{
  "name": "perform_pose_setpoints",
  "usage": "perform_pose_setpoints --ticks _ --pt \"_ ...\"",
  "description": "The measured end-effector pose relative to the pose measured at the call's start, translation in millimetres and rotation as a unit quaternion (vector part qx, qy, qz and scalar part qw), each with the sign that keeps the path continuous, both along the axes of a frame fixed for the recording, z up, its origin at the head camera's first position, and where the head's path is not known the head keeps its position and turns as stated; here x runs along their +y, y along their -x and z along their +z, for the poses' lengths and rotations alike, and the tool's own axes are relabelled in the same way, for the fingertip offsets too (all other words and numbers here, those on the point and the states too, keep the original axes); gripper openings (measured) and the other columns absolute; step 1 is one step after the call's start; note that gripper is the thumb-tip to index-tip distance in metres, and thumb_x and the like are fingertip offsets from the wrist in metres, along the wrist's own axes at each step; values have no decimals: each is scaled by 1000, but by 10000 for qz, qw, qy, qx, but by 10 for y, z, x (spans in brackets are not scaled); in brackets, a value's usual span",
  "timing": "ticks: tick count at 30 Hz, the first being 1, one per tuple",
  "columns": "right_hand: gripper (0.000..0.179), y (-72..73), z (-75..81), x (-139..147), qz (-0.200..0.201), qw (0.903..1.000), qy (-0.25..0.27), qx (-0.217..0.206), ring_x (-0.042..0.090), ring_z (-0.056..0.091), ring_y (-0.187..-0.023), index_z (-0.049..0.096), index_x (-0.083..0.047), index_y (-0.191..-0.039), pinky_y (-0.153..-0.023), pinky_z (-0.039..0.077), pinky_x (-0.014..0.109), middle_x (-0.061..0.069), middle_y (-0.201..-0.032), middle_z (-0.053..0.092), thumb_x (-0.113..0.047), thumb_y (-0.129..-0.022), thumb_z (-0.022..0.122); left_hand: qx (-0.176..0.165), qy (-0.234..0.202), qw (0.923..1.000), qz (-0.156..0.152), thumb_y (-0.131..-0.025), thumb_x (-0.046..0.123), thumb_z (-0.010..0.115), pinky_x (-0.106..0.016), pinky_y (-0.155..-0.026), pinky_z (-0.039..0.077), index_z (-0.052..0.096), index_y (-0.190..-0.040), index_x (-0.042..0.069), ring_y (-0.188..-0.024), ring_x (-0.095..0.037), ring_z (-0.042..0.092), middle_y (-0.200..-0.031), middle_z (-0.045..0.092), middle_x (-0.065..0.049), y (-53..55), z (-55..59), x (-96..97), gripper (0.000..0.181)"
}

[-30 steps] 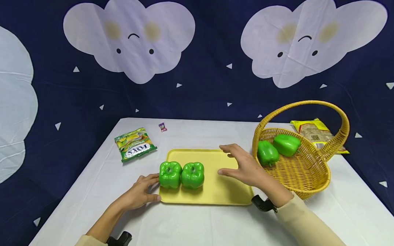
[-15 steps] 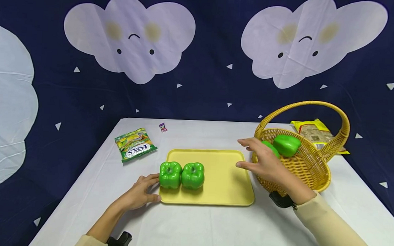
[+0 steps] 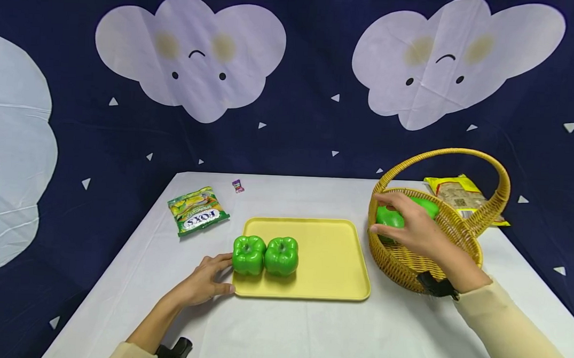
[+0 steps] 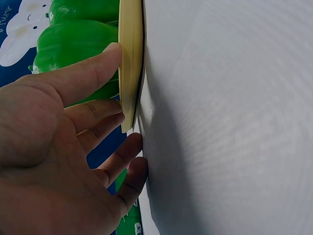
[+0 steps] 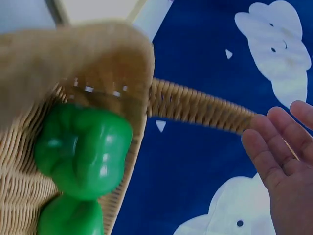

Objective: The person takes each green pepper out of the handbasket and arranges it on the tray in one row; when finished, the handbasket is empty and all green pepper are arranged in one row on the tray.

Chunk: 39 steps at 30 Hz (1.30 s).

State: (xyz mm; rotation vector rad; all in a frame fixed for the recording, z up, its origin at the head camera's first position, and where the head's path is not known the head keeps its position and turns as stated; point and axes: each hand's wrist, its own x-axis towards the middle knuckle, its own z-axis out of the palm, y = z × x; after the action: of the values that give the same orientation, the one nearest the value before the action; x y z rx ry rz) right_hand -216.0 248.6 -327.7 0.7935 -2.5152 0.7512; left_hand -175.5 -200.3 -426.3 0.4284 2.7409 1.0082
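Note:
My left hand [image 3: 204, 283] stays at the left edge of the yellow tray [image 3: 332, 258]. In the left wrist view its thumb [image 4: 90, 71] and nearest fingertips touch the tray's rim, while the other fingers spread loosely. Two green bell peppers, one at the left [image 3: 248, 256] and one beside it [image 3: 282, 256], stand upright on the tray. At the right, my right hand [image 3: 417, 227] is over the wicker basket [image 3: 393, 272], thumb and fingers apart around a green bell pepper [image 3: 389, 217] inside. Partly behind the hand lies another bell pepper [image 3: 427, 206].
The basket's tall handle [image 3: 449, 151] arches over its opening. A yellow-and-brown bag [image 3: 461, 193] lies behind it. At the back left are a green Fox's candy bag [image 3: 199, 212] and a small wrapped candy [image 3: 238, 186]. A white cloth [image 3: 280, 328] covers the table.
My right hand has moved right, from above the tray to over the basket, its fingers still apart. The left hand and the two bell peppers on the tray have stayed in place.

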Motion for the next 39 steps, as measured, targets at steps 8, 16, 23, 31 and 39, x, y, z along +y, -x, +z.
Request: perform_pose_setpoints --ticks 8,16,23,31,39 --pt "61 5 29 228 -331 9994 -70 -17 28 60 -102 53 -5 -129 -85 44 16 13 -124 57 -19 -76 79 3 -4 10000 3 -77 20 75 -62 -106 27 51 -134 5 -126 -30 37 -146 43 -10 3 4 3 64" --pt "61 88 37 455 -670 9971 167 -318 34 54 -110 52 -4 -130 -91 42 27 14 -128 55 -20 -77 78 6 -51 10000 10 -77 19 75 -61 -105 28 51 -134 4 -125 -29 37 -146 43 -10 -5 3 4 63" --pt "66 164 35 571 -1018 9917 123 -775 37 47 -117 46 -5 -136 -90 39 50 20 -136 48 -28 -81 74 27 -37 10000 5 -77 19 75 -60 -105 29 51 -134 5 -122 -26 38 -146 43 -9 -7 -2 7 63" --pt "69 278 48 666 -1114 9908 -54 -768 44 40 -124 45 -2 -136 -98 33 60 25 -136 45 -32 -81 73 23 -46 10000 1 -78 19 74 -59 -105 28 51 -134 5 -123 -27 37 -146 43 -9 -6 2 6 63" --pt "75 371 49 729 -1265 9857 -199 -1094 47 39 -123 40 -3 -140 -96 32 64 27 -141 39 -39 -83 70 12 -56 10000 -8 -78 20 75 -60 -105 29 51 -134 5 -124 -28 37 -147 43 -9 -6 -5 4 63"
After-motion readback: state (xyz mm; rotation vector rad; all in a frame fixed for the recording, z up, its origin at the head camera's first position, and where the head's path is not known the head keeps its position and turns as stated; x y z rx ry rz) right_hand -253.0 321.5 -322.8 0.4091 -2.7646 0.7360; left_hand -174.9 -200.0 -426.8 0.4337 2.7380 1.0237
